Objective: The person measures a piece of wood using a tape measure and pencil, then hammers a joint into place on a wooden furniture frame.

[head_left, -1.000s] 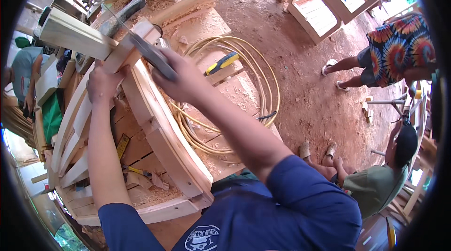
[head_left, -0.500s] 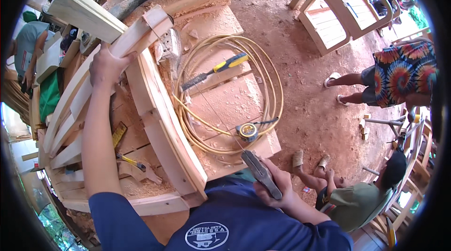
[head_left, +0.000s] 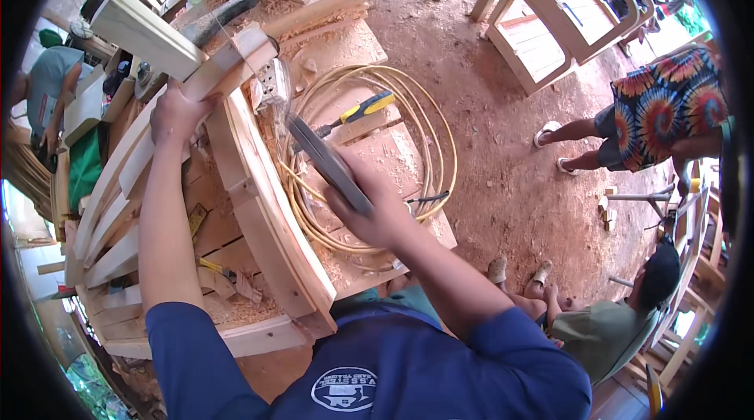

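My left hand [head_left: 179, 112] is closed over a pale wooden piece [head_left: 216, 74] lying at the top of a curved wooden frame [head_left: 275, 247]. My right hand [head_left: 373, 201] grips the dark grey handle of what looks like a handsaw [head_left: 334, 166]. Its thin blade, seen nearly edge-on, runs up and left across the end of the held piece; how deep it sits I cannot tell. Under my right forearm lies a coil of yellow cord [head_left: 449, 161]. A tool with a yellow and black handle [head_left: 369, 108] rests inside the coil.
Wood shavings cover the bench [head_left: 345, 43]. A white power strip [head_left: 272, 86] sits beside the held piece. A plane-like dark tool [head_left: 224, 18] lies beyond. People stand at left and right [head_left: 667, 110]; one sits at lower right [head_left: 605, 333]. A wooden cabinet frame [head_left: 550, 19] stands far right.
My right hand has pushed the saw forward and up-left, from near my body to over the cord coil, covering the tape measure. My left hand keeps its hold on the wood.
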Demonstrator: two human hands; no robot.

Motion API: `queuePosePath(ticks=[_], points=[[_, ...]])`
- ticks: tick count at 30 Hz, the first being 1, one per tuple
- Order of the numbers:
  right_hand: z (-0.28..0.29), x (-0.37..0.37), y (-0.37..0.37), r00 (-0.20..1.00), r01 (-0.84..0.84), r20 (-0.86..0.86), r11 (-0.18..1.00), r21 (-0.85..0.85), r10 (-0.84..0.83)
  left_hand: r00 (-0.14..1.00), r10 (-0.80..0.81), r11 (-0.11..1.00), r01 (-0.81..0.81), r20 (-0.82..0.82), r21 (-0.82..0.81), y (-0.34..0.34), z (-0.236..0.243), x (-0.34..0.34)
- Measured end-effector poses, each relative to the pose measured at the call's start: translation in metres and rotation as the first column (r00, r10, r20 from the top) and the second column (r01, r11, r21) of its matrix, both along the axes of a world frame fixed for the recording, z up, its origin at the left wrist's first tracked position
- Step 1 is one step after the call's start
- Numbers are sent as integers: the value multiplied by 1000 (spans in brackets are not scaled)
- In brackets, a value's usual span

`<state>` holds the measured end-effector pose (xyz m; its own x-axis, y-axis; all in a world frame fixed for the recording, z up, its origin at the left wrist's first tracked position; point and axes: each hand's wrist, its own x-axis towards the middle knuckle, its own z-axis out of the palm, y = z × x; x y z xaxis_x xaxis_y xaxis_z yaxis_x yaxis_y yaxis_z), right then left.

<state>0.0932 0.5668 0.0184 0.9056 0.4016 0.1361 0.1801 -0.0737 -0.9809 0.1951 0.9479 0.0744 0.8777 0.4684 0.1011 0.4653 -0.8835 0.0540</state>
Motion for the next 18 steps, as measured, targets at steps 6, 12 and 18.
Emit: queuePosePath(ticks=[6,12,18], points=[[17,-135,-129,989,-87,-131,987,-137,69,997,36,999,-35,-68,18,-6,-1,-1],[-30,21,16,1000,-27,-12,997,-78,26,999,4,1000,-4,-37,2,-14,-5,-1],[46,121,101,996,68,66,994,-80,-63,999,13,999,-15,-42,-39,-23,7,12]])
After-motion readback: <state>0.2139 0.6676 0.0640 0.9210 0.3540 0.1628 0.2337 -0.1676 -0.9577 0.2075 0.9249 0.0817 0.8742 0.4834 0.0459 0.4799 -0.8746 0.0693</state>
